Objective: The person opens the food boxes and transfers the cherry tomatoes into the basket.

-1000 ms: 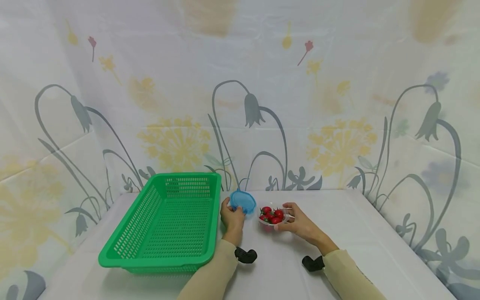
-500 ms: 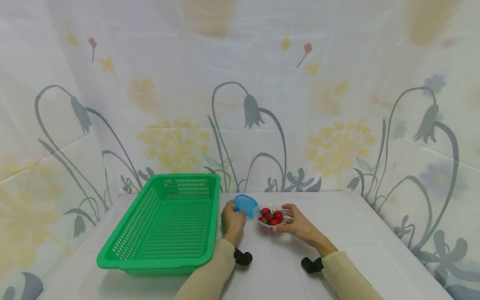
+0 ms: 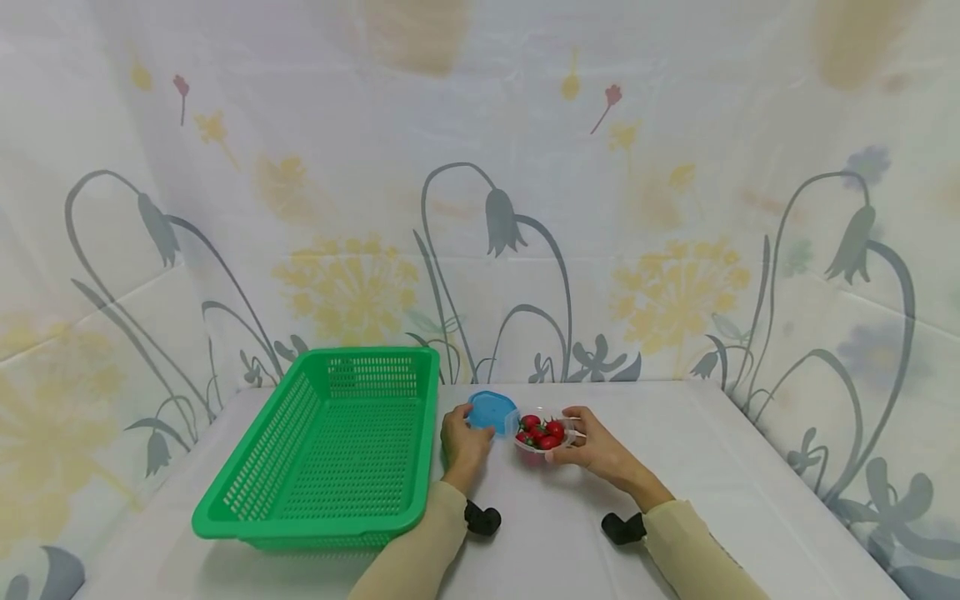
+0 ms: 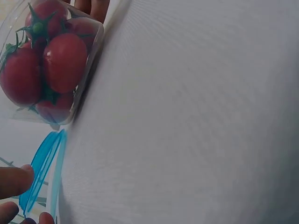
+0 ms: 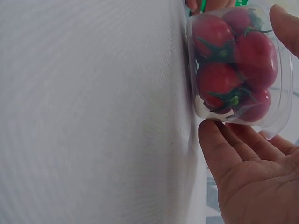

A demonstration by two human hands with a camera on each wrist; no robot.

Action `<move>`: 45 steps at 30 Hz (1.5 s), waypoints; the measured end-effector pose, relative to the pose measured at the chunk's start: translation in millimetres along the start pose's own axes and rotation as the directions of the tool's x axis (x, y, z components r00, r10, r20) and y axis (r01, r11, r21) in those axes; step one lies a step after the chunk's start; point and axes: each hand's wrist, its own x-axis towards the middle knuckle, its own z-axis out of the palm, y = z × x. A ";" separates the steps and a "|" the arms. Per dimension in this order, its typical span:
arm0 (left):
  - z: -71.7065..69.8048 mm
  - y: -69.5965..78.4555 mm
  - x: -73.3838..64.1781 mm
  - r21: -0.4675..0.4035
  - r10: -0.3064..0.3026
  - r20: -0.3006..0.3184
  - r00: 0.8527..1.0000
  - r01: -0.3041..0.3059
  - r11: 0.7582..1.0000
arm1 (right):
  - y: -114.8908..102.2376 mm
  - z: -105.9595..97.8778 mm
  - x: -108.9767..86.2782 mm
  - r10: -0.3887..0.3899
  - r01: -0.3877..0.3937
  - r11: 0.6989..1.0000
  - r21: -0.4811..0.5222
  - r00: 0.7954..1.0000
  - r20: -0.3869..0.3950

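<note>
A clear plastic container [image 3: 519,423] with several small red tomatoes [image 3: 542,432], green stems still on, sits on the white table. My right hand [image 3: 603,452] holds it from the right, thumb on the near side [image 5: 285,28] and fingers against the other side. Left of the container, a blue lid [image 3: 491,412] lies on the table beside it. My left hand [image 3: 467,437] is at the lid's left edge, thumb and fingers spread apart around it. In the left wrist view the thumb [image 4: 18,181] meets the edge of the blue lid [image 4: 41,165]; the hand's other fingers are partly cut off.
A large green plastic basket [image 3: 431,467] with slotted walls stands left of my left arm, close to it. Behind the table [image 3: 547,542] hangs a flower-printed cloth [image 3: 645,208]. A black wrist device [image 3: 624,528] is on each sleeve.
The blue lid has come down from a tilted hold to lie flat on the table beside the container. My left fingers have loosened from it. The right hand stays on the container.
</note>
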 end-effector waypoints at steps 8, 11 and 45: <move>-4.5 -0.3 0.6 -0.022 0.024 -0.011 1.000 -0.025 0.999 | -3.4 1.6 2.1 0.003 -0.003 1.000 -0.010 1.000 -0.001; -5.3 -0.4 0.0 -0.030 0.033 -0.002 0.999 -0.033 0.999 | -3.3 1.9 2.9 -0.001 0.001 1.000 -0.012 1.000 0.001; -15.2 39.6 -47.0 -0.230 0.397 0.087 0.914 -0.369 0.900 | 1.8 5.7 0.4 -0.059 0.062 0.993 0.096 0.998 -0.038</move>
